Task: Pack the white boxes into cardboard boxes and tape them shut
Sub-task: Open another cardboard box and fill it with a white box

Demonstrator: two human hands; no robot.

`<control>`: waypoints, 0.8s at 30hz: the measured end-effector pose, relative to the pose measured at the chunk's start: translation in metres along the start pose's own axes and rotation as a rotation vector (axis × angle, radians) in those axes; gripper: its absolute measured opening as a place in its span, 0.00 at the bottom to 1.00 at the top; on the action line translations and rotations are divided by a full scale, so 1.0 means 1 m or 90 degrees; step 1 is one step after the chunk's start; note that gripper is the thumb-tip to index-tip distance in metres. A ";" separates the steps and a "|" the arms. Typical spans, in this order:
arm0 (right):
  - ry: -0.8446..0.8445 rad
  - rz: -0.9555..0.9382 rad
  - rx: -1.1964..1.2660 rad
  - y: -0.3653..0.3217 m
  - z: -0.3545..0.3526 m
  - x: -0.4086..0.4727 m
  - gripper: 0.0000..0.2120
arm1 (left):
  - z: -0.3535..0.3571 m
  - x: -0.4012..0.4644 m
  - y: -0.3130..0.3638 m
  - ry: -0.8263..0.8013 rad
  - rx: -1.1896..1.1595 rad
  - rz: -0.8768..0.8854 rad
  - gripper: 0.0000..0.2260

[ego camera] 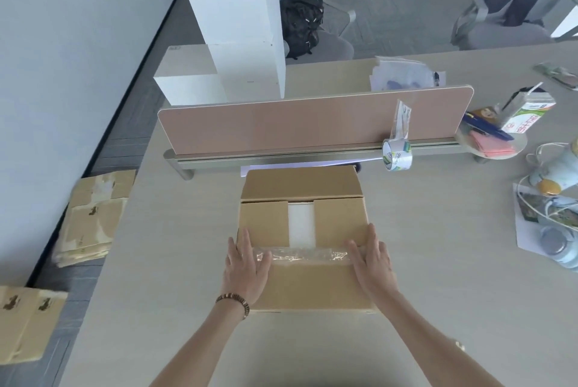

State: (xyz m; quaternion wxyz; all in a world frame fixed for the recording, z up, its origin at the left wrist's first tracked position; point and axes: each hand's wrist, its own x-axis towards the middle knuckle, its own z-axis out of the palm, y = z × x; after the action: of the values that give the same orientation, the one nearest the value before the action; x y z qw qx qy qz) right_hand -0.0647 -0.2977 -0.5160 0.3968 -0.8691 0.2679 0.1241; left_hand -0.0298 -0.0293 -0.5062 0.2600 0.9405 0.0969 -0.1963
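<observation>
Flap-closing is the step in hand: your left hand (pixel 245 264) and right hand (pixel 370 256) lie flat, fingers straight, each grip holding nothing, pressing the near flap of the brown cardboard box (pixel 301 239) in the middle of the worktop (pixel 438 277). A white box (pixel 301 224) shows between the side flaps. Next, fold the far flap down and fetch the clear tape roll (pixel 397 155) by the divider.

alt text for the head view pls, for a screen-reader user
Both hands, left hand and right hand, press flat on a cardboard box on the table, white box showing between its flaps. A tape roll stands beyond.
</observation>
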 end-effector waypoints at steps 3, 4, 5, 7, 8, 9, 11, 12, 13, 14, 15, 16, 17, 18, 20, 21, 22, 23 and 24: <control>0.057 -0.042 -0.054 -0.005 -0.004 0.011 0.32 | -0.009 0.015 0.000 0.008 -0.056 0.021 0.35; 0.084 -0.062 -0.079 -0.012 -0.008 0.016 0.31 | -0.014 0.024 0.003 0.015 -0.082 0.029 0.35; 0.109 -0.084 -0.096 -0.020 -0.011 0.024 0.30 | -0.020 0.034 0.007 0.019 -0.113 0.037 0.34; 0.129 -0.117 -0.098 -0.036 -0.018 0.041 0.28 | -0.032 0.054 0.020 0.030 -0.194 0.041 0.33; 0.123 -0.118 -0.078 -0.045 -0.021 0.050 0.27 | -0.038 0.065 0.026 0.035 -0.241 0.032 0.33; 0.112 -0.109 -0.049 -0.053 -0.024 0.059 0.26 | -0.044 0.074 0.033 0.039 -0.281 0.017 0.32; 0.085 -0.071 0.001 -0.066 -0.027 0.077 0.27 | -0.054 0.094 0.046 0.042 -0.326 -0.020 0.31; 0.071 -0.049 0.016 -0.072 -0.029 0.084 0.27 | -0.057 0.103 0.050 0.040 -0.342 -0.041 0.30; 0.057 -0.030 0.026 -0.076 -0.030 0.092 0.28 | -0.060 0.110 0.053 0.038 -0.352 -0.057 0.30; 0.039 -0.016 0.024 -0.080 -0.031 0.098 0.29 | -0.062 0.117 0.054 0.039 -0.351 -0.065 0.30; 0.017 -0.011 0.009 -0.082 -0.031 0.104 0.30 | -0.062 0.123 0.054 0.045 -0.337 -0.066 0.30; -0.005 -0.016 -0.014 -0.083 -0.031 0.106 0.32 | -0.061 0.128 0.052 0.052 -0.314 -0.063 0.29; -0.022 -0.027 -0.033 -0.083 -0.030 0.110 0.33 | -0.060 0.133 0.051 0.055 -0.290 -0.056 0.29; -0.032 -0.034 -0.042 -0.082 -0.030 0.112 0.34 | -0.058 0.135 0.050 0.057 -0.272 -0.051 0.28; -0.029 -0.032 -0.015 -0.080 -0.030 0.113 0.37 | -0.057 0.135 0.049 0.066 -0.262 -0.047 0.27; -0.020 -0.030 0.012 -0.080 -0.030 0.114 0.38 | -0.058 0.133 0.050 0.067 -0.267 -0.047 0.27; -0.013 -0.026 0.045 -0.080 -0.032 0.113 0.39 | -0.060 0.130 0.052 0.068 -0.278 -0.047 0.26; -0.009 -0.020 0.088 -0.079 -0.034 0.111 0.39 | -0.061 0.127 0.053 0.074 -0.292 -0.042 0.25; -0.006 -0.012 0.133 -0.079 -0.036 0.110 0.39 | -0.063 0.125 0.053 0.084 -0.310 -0.035 0.25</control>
State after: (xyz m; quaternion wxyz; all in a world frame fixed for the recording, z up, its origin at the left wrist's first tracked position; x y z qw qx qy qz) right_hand 0.0704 -0.3227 -0.4899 0.4875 -0.8250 0.2694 0.0955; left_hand 0.1184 -0.0310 -0.4845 0.4666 0.8579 0.1833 -0.1123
